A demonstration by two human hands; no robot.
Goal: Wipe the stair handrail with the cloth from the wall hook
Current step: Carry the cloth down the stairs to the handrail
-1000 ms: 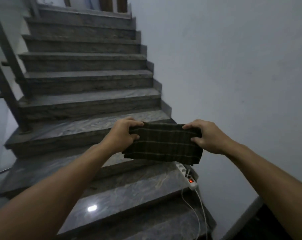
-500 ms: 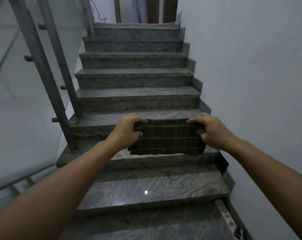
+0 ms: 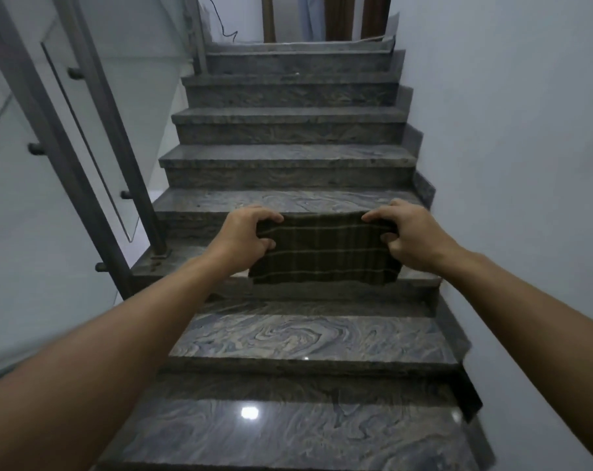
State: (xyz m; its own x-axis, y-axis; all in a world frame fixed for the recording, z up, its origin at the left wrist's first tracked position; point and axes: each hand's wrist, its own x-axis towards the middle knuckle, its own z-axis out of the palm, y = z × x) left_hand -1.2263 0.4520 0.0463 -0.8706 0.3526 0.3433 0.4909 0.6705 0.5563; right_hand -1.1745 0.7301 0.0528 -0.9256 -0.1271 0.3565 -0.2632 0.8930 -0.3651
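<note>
A staircase (image 3: 288,338) of polished grey marble with swirled veins climbs ahead, its steps bare. At the left edge of the steps, metal railing posts (image 3: 142,185) stand on small base plates (image 3: 161,256).

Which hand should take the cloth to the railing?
Probably the left hand. The railing posts and glass panel stand on its side of the stairs, while the right hand is beside the bare wall. Both hands grip the cloth.
</note>
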